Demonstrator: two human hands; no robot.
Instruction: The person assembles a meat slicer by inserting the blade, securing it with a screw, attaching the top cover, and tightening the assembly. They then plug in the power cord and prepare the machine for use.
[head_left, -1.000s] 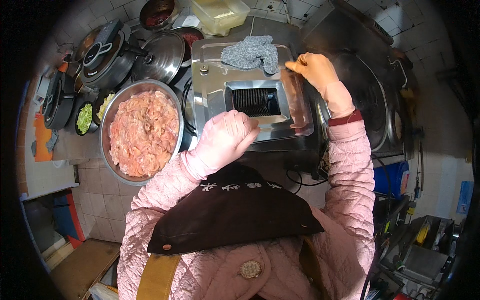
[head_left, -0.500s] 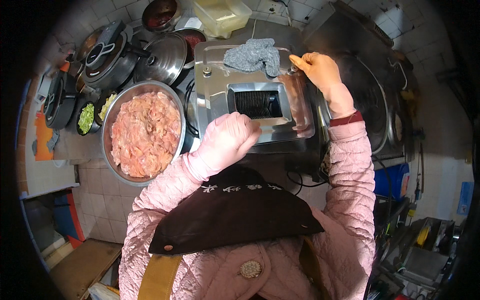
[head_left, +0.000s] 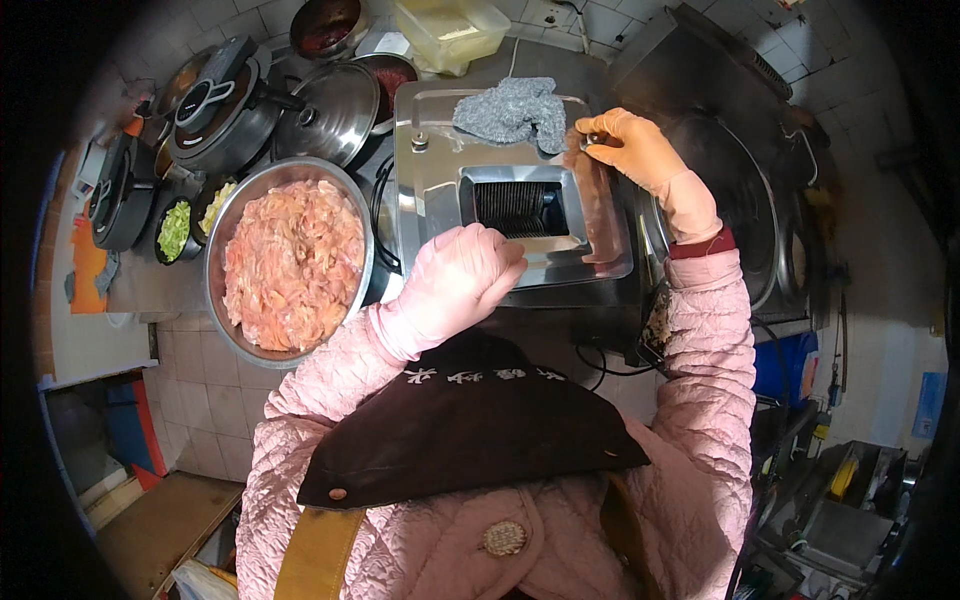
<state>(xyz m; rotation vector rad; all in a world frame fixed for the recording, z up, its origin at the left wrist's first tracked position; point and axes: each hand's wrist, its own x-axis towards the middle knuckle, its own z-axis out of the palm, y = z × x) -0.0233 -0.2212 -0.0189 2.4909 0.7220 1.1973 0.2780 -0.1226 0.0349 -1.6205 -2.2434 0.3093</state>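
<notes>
Head cam: R hand [head_left: 640,150] pinching small knob [head_left: 591,139] on slicer [head_left: 440,190], top still on; L hand [head_left: 465,270] curled, can't tell if holding anything; bowl [head_left: 212,260] full of cut meat [head_left: 292,265].

kitchen | pan lid [head_left: 350,100] | black pot [head_left: 120,225] | chopped greens [head_left: 173,231] | tiled wall [head_left: 625,22]

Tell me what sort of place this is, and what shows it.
A kitchen, possibly a commercial one. The signs are a large metal bowl heaped with raw meat pieces, what looks like a steel meat slicer, and a round metal pan lid.
</notes>
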